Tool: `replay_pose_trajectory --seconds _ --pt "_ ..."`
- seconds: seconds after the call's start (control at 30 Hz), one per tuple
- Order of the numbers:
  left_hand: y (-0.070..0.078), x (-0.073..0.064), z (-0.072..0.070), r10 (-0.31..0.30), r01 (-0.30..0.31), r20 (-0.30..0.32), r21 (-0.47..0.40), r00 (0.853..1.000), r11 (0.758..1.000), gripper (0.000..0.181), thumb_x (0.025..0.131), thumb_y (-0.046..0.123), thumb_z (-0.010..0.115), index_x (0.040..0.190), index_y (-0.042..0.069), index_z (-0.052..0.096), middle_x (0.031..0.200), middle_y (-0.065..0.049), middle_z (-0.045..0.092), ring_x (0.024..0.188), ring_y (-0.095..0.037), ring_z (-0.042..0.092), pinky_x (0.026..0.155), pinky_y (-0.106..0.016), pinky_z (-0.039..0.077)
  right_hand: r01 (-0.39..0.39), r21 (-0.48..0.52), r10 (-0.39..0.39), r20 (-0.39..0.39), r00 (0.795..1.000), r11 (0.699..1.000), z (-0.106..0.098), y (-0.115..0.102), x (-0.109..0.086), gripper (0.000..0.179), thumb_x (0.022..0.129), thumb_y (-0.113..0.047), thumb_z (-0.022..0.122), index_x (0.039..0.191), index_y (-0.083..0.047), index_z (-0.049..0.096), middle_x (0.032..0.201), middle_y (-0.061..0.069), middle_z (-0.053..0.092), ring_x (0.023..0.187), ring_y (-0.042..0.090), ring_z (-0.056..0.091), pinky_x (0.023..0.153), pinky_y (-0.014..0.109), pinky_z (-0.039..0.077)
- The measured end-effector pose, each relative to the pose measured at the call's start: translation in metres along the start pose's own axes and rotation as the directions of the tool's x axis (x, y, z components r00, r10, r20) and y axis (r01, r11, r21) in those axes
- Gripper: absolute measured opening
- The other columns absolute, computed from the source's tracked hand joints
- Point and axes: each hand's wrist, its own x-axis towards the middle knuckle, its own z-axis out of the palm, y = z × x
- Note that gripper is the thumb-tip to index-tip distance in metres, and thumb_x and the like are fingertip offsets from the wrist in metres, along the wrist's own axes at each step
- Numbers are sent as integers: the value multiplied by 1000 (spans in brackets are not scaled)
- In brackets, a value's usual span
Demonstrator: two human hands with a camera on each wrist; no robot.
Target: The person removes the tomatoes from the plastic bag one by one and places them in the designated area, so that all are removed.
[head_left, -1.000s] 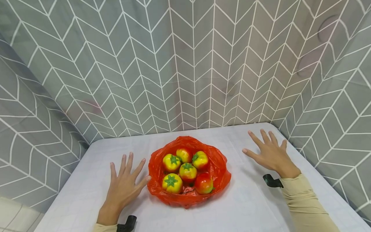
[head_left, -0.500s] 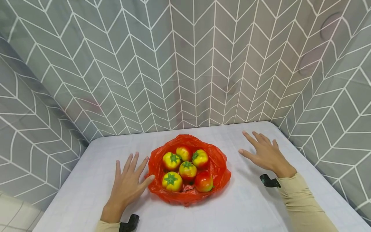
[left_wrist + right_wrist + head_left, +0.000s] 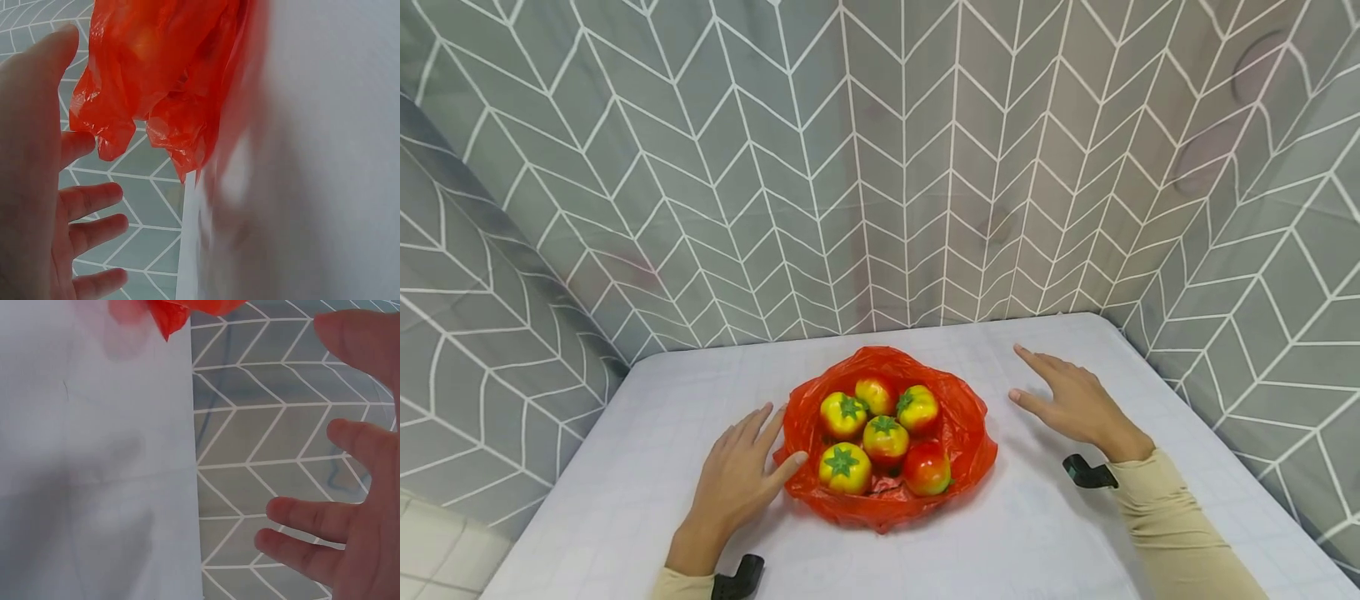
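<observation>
A red plastic bag (image 3: 966, 454), its mouth spread wide, sits mid-table with several yellow-red tomatoes (image 3: 886, 442) inside; most show green star-shaped tops. My left hand (image 3: 733, 479) hovers at the bag's left side, fingers extended and thumb overlapping the rim in the head view. In the left wrist view the crumpled bag edge (image 3: 169, 81) hangs just beyond those fingers. To the right of the bag, my right hand (image 3: 1075, 404) is held above the table, fingers extended toward it and touching nothing. Only a corner of the bag (image 3: 169, 315) shows in the right wrist view.
A white cloth covers the table (image 3: 1000, 542). Grey curtains (image 3: 880, 167) with a white chevron pattern stand behind and on both sides. Pale floor tiles (image 3: 445, 542) show at the lower left. Each wrist carries a small black camera mount (image 3: 1088, 472).
Both hands have moved inward toward the bag, the left rightward and the right leftward, their spread fingers drawing closer together. The bag and tomatoes stay in place.
</observation>
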Motion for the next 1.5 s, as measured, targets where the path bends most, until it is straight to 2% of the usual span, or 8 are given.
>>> replay_pose_trajectory --seconds 0.27,0.5,0.77,0.97,1.1,1.2,1.27,1.5 --pt "7 1 1 -39 41 24 -77 999 996 86 92 64 57 157 13 35 152 -15 44 137 -36 43 102 -64 42 -13 74 13 10 1000 997 4 -3 -1 72 97 -54 57 156 -17 38 145 20 51 129 42 50 103 66 39" --pt "12 1 3 -82 87 34 -205 996 975 88 94 61 57 160 13 24 144 -19 52 127 -36 53 93 -63 50 0 149 0 4 1000 989 6 -12 -1 65 97 -48 61 149 -11 49 138 14 58 115 34 60 92 60 48" --pt "24 5 3 -94 122 108 -300 990 946 91 94 56 62 163 20 15 157 -11 39 138 -36 45 100 -64 44 40 258 -27 -53 998 965 10 -23 0 48 96 -32 67 135 -4 61 129 14 65 109 34 64 92 57 50" --pt "25 5 1 -78 120 119 -397 990 910 82 95 53 62 161 21 25 155 -12 43 138 -37 43 102 -63 42 56 332 -28 -89 996 942 11 -36 0 40 95 -22 69 129 -2 65 124 13 67 105 32 67 91 56 53" --pt "20 7 2 -72 118 108 -520 992 846 74 96 42 65 158 16 33 151 -13 46 136 -36 45 102 -58 45 48 419 -17 -78 997 907 9 -48 4 37 95 -20 70 127 -4 67 122 10 68 104 29 67 90 52 55" --pt "18 8 4 -96 157 134 -588 986 794 70 97 38 66 156 17 37 150 -12 47 137 -36 45 102 -58 45 56 476 -27 -67 997 878 9 -57 7 35 95 -21 70 126 -5 67 122 11 68 104 27 67 88 48 56" --pt "16 9 6 -116 188 157 -605 981 774 68 96 39 67 155 18 39 149 -11 48 137 -35 44 103 -59 44 57 526 -36 -49 998 849 9 -62 9 35 96 -21 69 126 -4 67 122 11 68 104 26 67 88 44 56" --pt "15 9 10 -147 229 183 -609 972 760 66 94 35 71 152 16 45 146 -10 50 136 -33 45 105 -57 43 19 711 -91 64 994 703 14 -74 8 34 100 -19 63 127 2 64 125 18 65 104 35 65 87 32 56"
